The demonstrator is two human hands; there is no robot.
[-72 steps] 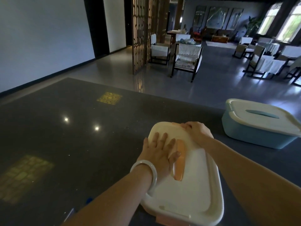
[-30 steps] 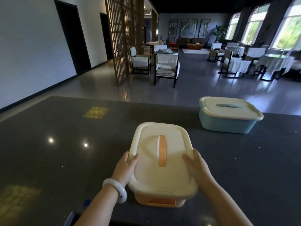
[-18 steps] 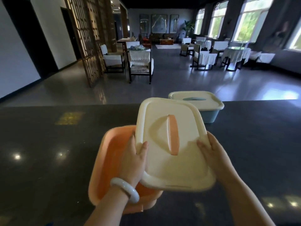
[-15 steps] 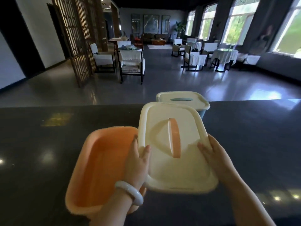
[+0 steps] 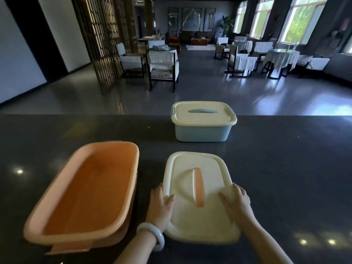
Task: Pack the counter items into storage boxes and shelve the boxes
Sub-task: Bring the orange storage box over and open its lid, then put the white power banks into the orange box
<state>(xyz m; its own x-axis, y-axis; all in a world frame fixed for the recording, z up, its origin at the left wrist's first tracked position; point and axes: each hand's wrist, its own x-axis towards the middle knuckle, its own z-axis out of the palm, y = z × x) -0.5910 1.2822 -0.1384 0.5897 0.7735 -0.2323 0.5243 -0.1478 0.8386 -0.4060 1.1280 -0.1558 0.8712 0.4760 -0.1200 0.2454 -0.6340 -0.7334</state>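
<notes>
An orange storage box (image 5: 85, 189) stands open on the dark counter (image 5: 285, 168) at the near left; nothing shows inside it. Its cream lid (image 5: 198, 197), with an orange handle, lies flat on the counter just right of the box. My left hand (image 5: 161, 208) grips the lid's left edge and wears a pale bangle. My right hand (image 5: 238, 204) holds the lid's right edge, fingers resting on top. A blue storage box (image 5: 202, 128) with a closed cream lid sits farther back near the counter's far edge.
Beyond the counter's far edge lies a grey floor with white-covered chairs (image 5: 163, 67) and tables (image 5: 280, 58). A wooden lattice screen (image 5: 102, 40) stands at the left. Windows line the right wall.
The lid came off the orange box, travelled right and now lies on the counter beside it. Both hands stayed on its edges. The view turned right.
</notes>
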